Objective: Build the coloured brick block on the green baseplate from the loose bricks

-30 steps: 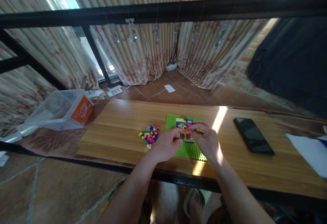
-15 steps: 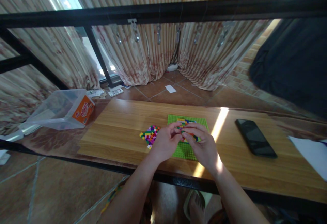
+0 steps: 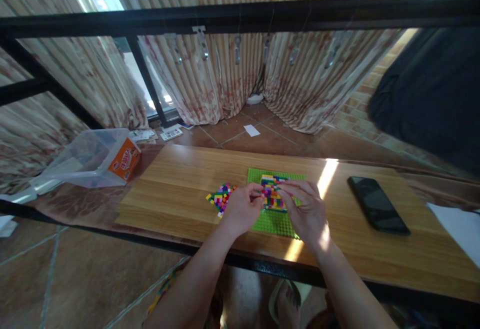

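Observation:
A green studded baseplate [image 3: 275, 224] lies on the wooden table, with rows of multicoloured toy bricks [image 3: 275, 200] built up on its middle. Over the left edge of these rows is my left hand [image 3: 242, 206], thumb and forefinger pinched together; whatever is between them is too small to make out. My right hand [image 3: 307, 209] covers the right side of the rows. Its fingers are bent and drawn together at the bricks, and their tips hide anything they hold. Just left of my left hand lies a pile of small loose bricks [image 3: 221, 196] in mixed colours.
A black phone [image 3: 377, 204] lies to the right on the wooden table [image 3: 168, 184], with white paper [image 3: 459, 231] beyond it. A clear plastic bin [image 3: 90, 161] with an orange label stands at the left. A dark metal bar [image 3: 240, 17] crosses behind the table.
My hands have moved apart; the right one has shifted right, uncovering more of the brick rows between them. The left hand stays nearly in place, still pinched. The view has shifted slightly.

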The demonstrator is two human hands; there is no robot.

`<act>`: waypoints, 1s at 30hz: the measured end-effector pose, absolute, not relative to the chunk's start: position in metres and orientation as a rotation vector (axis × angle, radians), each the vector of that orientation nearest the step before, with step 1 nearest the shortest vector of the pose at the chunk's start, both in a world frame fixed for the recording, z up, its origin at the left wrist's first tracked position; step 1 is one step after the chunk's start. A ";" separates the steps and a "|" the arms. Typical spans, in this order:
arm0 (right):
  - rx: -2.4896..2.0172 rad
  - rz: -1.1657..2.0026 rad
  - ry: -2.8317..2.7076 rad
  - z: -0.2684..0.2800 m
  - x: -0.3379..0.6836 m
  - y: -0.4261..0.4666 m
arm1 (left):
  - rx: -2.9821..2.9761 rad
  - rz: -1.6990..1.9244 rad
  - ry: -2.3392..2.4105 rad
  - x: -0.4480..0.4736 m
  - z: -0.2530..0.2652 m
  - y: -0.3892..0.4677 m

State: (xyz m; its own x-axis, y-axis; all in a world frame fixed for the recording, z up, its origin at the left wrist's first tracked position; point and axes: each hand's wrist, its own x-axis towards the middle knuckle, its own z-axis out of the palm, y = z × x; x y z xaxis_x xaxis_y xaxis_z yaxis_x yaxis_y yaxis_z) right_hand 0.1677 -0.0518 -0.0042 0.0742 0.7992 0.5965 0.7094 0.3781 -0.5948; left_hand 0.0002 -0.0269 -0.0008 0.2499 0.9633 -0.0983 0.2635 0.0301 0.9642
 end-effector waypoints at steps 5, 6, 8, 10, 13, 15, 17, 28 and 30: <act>-1.420 0.147 -1.638 -0.009 0.179 -0.048 | 1.646 0.714 1.242 -0.012 -0.006 -0.024; -1.421 0.153 -1.665 -0.011 0.179 -0.048 | 1.661 0.701 1.224 -0.012 -0.006 -0.024; -1.413 0.163 -1.715 -0.015 0.177 -0.048 | 1.678 0.684 1.195 -0.010 -0.006 -0.026; -1.406 0.173 -1.738 -0.017 0.174 -0.049 | 1.681 0.671 1.171 -0.006 -0.006 -0.028; -1.419 0.178 -1.728 -0.019 0.173 -0.049 | 1.692 0.632 1.149 -0.002 -0.006 -0.030; -1.441 0.187 -1.702 -0.019 0.172 -0.048 | 1.700 0.601 1.133 0.000 -0.005 -0.031; -1.473 0.210 -1.652 -0.019 0.171 -0.048 | 1.705 0.579 1.105 0.001 -0.005 -0.032; -1.526 0.467 -1.367 -0.018 0.170 -0.046 | 1.741 0.545 1.080 0.003 -0.004 -0.035; -1.536 0.483 -1.352 -0.018 0.170 -0.045 | 1.761 0.546 1.091 0.003 -0.004 -0.034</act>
State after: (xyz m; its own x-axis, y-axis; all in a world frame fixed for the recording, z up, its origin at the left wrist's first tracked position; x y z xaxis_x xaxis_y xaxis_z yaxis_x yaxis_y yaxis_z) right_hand 0.1700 -0.0455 -0.0178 0.2975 0.9058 0.3017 0.5097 0.1165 -0.8524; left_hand 0.0029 -0.0343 -0.0040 0.4998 0.8597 -0.1055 0.4306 -0.1409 0.8915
